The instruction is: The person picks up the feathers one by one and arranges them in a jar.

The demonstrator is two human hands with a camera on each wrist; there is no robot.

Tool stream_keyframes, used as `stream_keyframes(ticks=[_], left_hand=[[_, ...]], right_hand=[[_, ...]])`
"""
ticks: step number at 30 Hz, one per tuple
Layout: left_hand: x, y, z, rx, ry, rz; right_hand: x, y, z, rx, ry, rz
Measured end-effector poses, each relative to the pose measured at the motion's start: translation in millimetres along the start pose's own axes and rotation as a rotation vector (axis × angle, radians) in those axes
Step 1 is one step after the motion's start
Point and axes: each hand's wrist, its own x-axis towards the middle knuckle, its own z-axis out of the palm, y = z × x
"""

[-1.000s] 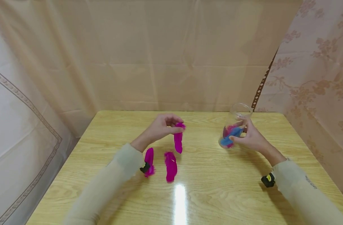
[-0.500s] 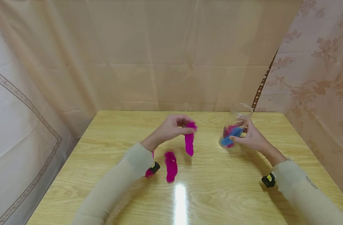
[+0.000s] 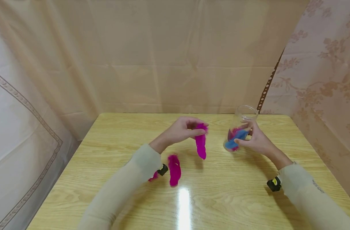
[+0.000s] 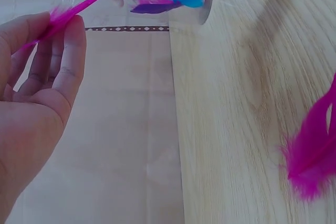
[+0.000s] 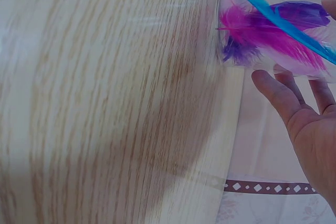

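Note:
My left hand (image 3: pixel 179 131) pinches a magenta feather (image 3: pixel 201 147) by its fluffy end, thumb against fingers. The feather hangs tip down above the table; in the left wrist view it shows edge-on. My right hand (image 3: pixel 257 140) holds a clear glass jar (image 3: pixel 239 122) upright on the table at right, thumb and fingers on opposite sides. Inside lie a blue feather (image 5: pixel 273 17), a purple feather (image 5: pixel 310 14) and pink plumes (image 5: pixel 278 43). One magenta feather (image 3: pixel 175 171) lies mid-table; another magenta feather (image 3: pixel 153 176) is mostly hidden behind the left sleeve.
The wood-grain table (image 3: pixel 221 198) ends at a beige curtain (image 3: pixel 175 64) behind. Patterned cloth (image 3: pixel 327 80) hangs on the right, white cloth (image 3: pixel 19 127) on the left. Black wrist devices (image 3: pixel 274 184) sit under both cuffs.
My left hand has carried the magenta feather rightward, nearer the jar. Its sleeve now covers most of the left feather on the table. My right hand and the jar stay put.

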Motion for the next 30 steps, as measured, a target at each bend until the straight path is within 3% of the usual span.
stream_keyframes(ticks=[15, 30], left_hand=[[17.6, 13.2, 11.5, 0.069, 0.007, -0.004], [36.4, 25.8, 26.9, 0.058, -0.016, 0.006]], right_hand=[[1, 1, 1.1, -0.009, 0.016, -0.009], [2, 3, -0.3, 0.003, 0.022, -0.043]])
